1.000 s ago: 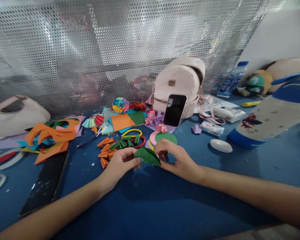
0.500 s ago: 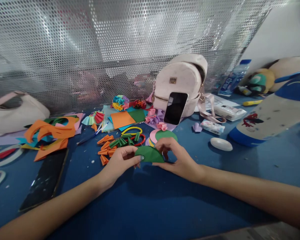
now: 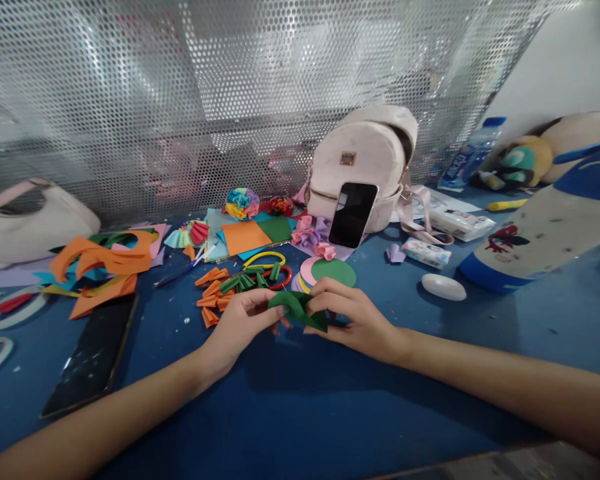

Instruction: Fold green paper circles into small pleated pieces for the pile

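Observation:
Between my two hands is a piece of green paper [image 3: 300, 308], bent and curling open along its upper edge. My left hand [image 3: 245, 320] pinches its left end with thumb and fingers. On its right part, my right hand [image 3: 353, 317] grips with the thumb below and fingers above. Just behind the hands lies a stack of paper circles [image 3: 334, 272], green on top with pink and other colours beside it. Folded orange paper pieces [image 3: 211, 297] and folded green ones [image 3: 240, 283] lie close to my left hand.
A phone [image 3: 353, 215] leans on a white backpack [image 3: 363, 160]. Another phone [image 3: 93, 353] lies at left, near orange paper scraps [image 3: 100, 260] and tape rolls [image 3: 15, 308]. At right stand a large bottle [image 3: 535, 233] and a white oval case [image 3: 443, 287]. Scissors [image 3: 180, 270] lie behind.
The green paper was a flatter folded half circle; now its top edge curls apart and its right end points downward. My right fingers have shifted onto it.

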`<action>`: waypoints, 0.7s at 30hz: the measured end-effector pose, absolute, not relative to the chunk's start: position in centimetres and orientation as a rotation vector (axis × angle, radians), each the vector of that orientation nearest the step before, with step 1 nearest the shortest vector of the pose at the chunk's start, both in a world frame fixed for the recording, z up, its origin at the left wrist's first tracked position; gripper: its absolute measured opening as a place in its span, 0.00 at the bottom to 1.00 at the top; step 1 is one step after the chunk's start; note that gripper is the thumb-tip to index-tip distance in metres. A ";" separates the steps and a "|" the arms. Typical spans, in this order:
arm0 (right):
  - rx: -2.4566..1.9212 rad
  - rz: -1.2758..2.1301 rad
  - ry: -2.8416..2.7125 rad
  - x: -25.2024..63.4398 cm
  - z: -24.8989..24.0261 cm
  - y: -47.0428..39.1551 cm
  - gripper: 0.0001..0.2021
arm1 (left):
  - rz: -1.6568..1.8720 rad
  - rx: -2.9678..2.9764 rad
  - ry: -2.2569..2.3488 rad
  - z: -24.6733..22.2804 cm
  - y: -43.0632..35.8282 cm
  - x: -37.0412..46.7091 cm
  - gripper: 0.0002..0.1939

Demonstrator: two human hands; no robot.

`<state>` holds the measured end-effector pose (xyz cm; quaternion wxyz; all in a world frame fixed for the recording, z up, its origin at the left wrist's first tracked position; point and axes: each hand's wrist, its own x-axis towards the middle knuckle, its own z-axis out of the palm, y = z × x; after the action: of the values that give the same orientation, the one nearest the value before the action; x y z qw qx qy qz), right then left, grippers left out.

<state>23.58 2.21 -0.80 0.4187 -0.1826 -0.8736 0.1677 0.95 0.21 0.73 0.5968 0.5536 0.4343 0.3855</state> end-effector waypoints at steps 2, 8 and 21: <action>-0.458 0.441 -2.196 23.5 -0.8 2.1 0.03 | 0.903 1.248 1.007 1.0 -0.1 1.3 0.13; -0.445 0.462 -2.218 23.2 -0.8 2.1 0.02 | 0.958 1.251 1.056 0.9 -0.5 2.2 0.12; -0.580 0.433 -2.294 23.4 -1.2 2.3 0.03 | 0.931 1.371 1.041 0.6 -0.8 2.2 0.14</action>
<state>23.35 2.25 -1.22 0.3597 -0.2249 -0.8898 0.1680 2.15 -0.81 0.55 0.5582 0.5813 0.4412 0.3948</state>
